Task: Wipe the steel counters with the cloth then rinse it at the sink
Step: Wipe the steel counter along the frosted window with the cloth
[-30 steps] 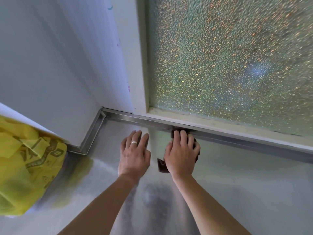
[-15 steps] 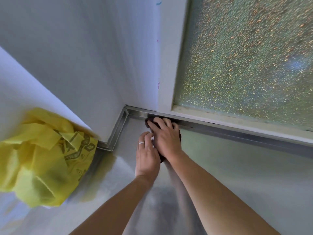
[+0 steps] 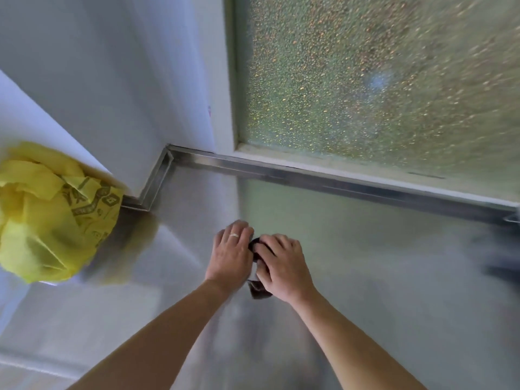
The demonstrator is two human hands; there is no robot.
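The yellow bag (image 3: pixel 53 218) at the left carries a dark printed pattern with some characters. None of them can be read clearly.

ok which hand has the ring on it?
The left hand: a thin band shows on one finger. The right hand wears none and covers the dark cloth on the steel counter.
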